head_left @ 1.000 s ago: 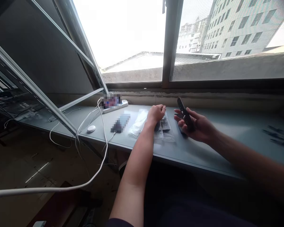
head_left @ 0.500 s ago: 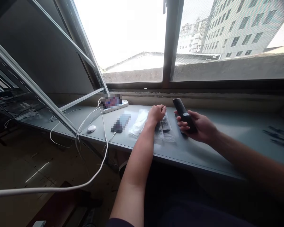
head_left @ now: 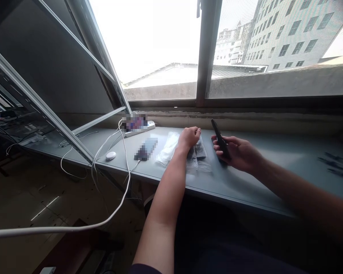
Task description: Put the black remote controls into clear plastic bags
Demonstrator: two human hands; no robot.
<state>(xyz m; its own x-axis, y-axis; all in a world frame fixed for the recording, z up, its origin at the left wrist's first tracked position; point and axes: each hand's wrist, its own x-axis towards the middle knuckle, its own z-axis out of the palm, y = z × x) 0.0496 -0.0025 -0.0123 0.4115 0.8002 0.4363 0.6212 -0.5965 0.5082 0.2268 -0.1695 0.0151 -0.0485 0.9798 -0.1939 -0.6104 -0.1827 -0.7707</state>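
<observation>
My right hand [head_left: 238,152] grips a slim black remote control [head_left: 218,137], tilted up and seen edge-on above the grey ledge [head_left: 274,167]. My left hand [head_left: 189,137] rests curled as a loose fist on clear plastic bags [head_left: 200,156] that hold dark remotes. Whether the left fingers grip anything is hidden. Another dark remote lies on the ledge just under my right hand.
A clear plastic bag with white contents [head_left: 168,148], a phone [head_left: 146,148] on a charging cable, a white round puck [head_left: 110,155] and a white power strip [head_left: 137,125] lie to the left. White cables [head_left: 114,205] hang off the ledge's edge. The window frame [head_left: 204,53] rises behind.
My right hand has rolled the black remote: its broad face showed half a second ago, now only its thin edge. The left hand has stayed on the bags.
</observation>
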